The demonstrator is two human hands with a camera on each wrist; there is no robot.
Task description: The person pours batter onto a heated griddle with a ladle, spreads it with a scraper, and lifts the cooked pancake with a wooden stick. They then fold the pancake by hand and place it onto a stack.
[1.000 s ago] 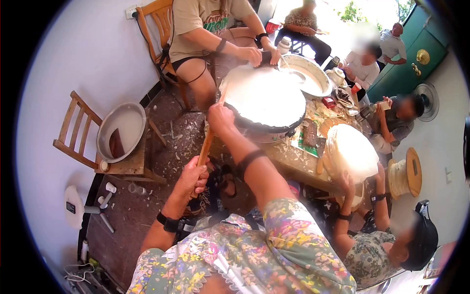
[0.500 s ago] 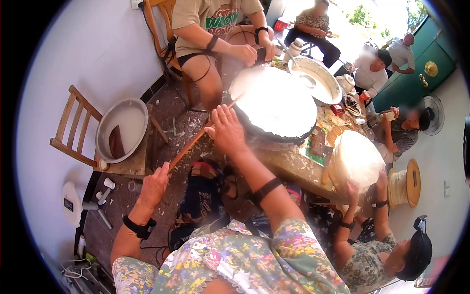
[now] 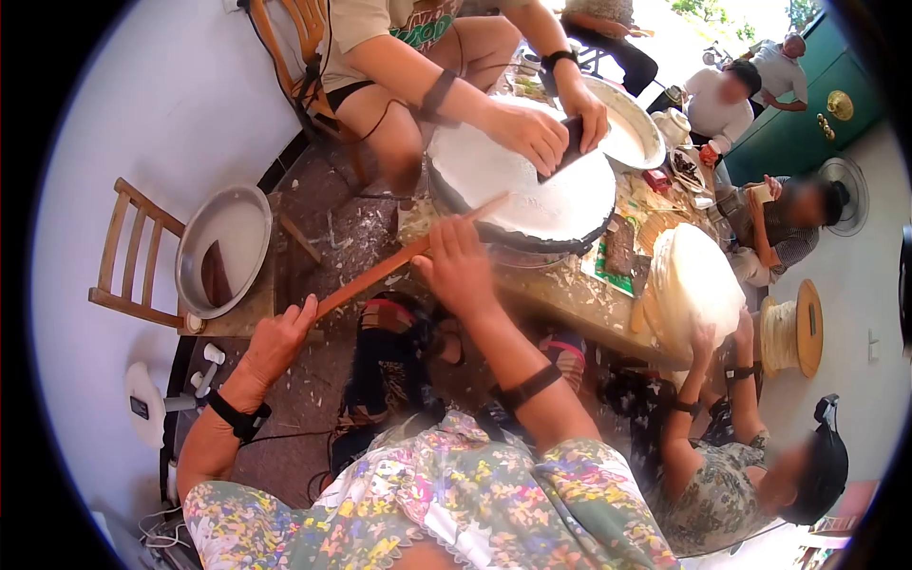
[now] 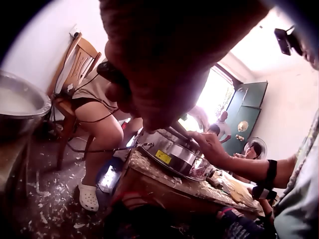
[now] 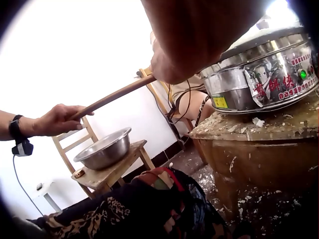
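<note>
Guiding a long wooden stick (image 3: 375,275) across the near side of the round griddle (image 3: 560,245), you bring its tip inward over the pale layer (image 3: 475,157), past the rim where it sits half a second ago. Your left hand (image 3: 275,347) grips the lower end, its fingers curled round the wood. Your right hand (image 3: 461,264) is farther up, near the griddle, its fingers laid fairly straight across the stick rather than clenched. Whether the tip touches the layer, you cannot tell from this angle.

Opposite you, a seated person's hands shift from the far rim to the middle of the griddle, holding a dark block (image 3: 568,150). Stick and block share one surface, a change that appears to make the clearance between them matter more to the work.

The griddle rests on the scrap-strewn table (image 3: 532,299), a green light (image 5: 303,73) glowing on its metal side. Beyond it stands a basin (image 3: 657,157) of pale liquid; to your right, another person holds a stack of pale rounds (image 3: 698,285).
</note>
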